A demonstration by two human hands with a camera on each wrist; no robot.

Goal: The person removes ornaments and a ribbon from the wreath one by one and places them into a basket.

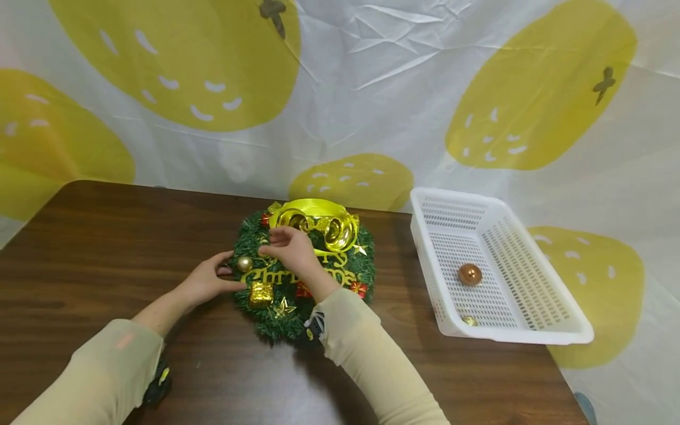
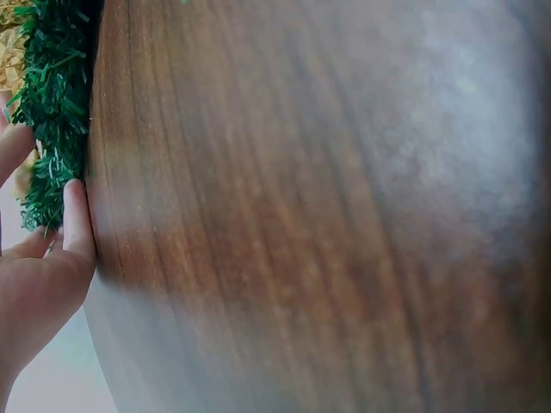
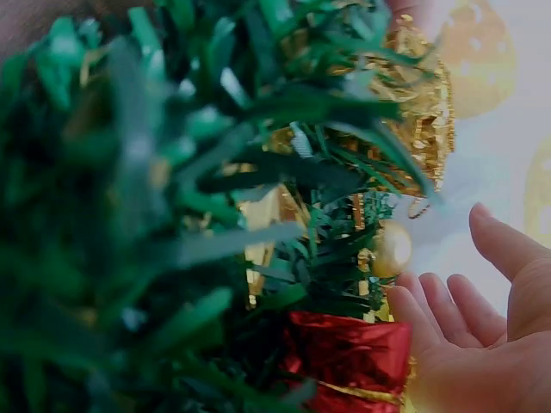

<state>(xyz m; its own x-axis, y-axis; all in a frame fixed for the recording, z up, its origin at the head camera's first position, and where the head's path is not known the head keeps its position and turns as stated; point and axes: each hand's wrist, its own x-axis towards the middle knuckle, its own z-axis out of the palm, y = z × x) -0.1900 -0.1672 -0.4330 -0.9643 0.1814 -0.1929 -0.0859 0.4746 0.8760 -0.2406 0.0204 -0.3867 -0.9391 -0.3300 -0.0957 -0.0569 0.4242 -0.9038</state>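
Note:
A green Christmas wreath (image 1: 276,330) lies on the table, with gold lettering, small gold and red gift boxes, stars and two shiny gold bells (image 1: 340,233) at its top. My left hand (image 1: 207,280) grips its left edge, thumb beside the gold gift box (image 1: 261,293) and fingers at the rim. A pale gold ball (image 1: 244,264) hangs between thumb and fingers in the head view. Over the upper left part reaches my right hand (image 1: 294,254), its thumb apart from the loosely bent fingers. In the right wrist view these fingers are close to a red gift box (image 3: 349,357).
To the right stands a white perforated plastic basket (image 1: 430,265). Inside it lie a copper-coloured ball (image 1: 470,274) and a small gold ornament (image 1: 470,320). A white cloth with yellow fruit prints (image 1: 350,118) hangs behind the brown wooden table (image 1: 122,236).

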